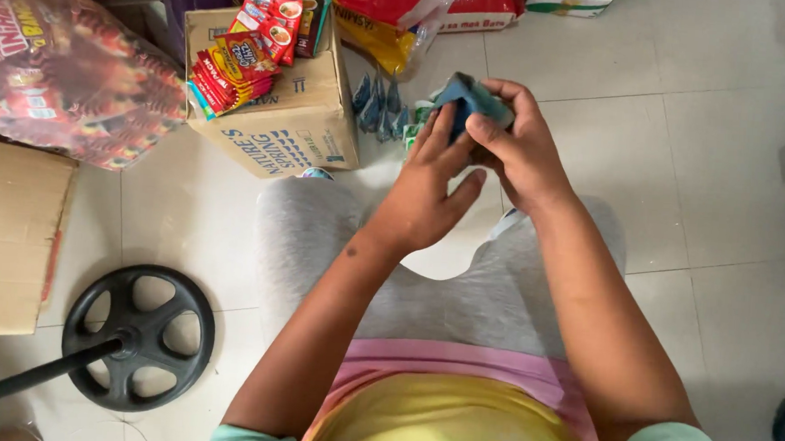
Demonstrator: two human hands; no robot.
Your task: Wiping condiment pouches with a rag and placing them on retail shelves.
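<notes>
A pale tiled floor (734, 132) is stretching across the whole view, its grout lines running in a wide grid, and the person is sitting on it with grey-clad knees (310, 225) pointing up the frame. At the far left, a big clear bag of red packets (57, 64) is resting on a flat piece of brown cardboard (1, 242). Below it, a black round stand base (140, 337) with spokes is lying on the tiles, its pole running off to the lower left. Further right, a cardboard box (280, 123) is sitting on the floor, carrying a stack of red sachets (233, 75) on its closed top. Behind it, red and yellow bags (396, 12) are leaning near the top edge.

Just right of the box, a row of small dark blue sachets (377, 106) is lying on the floor. Above the knees, the left hand (426, 195) and right hand (519, 151) are pressing together, both clamped on a small blue packet (471, 98). The packet is being held in the air, clear of the floor, just beside the blue sachets. Its long axis seems to be running from lower left to upper right, though fingers are covering much of it, so its facing is hard to tell.
</notes>
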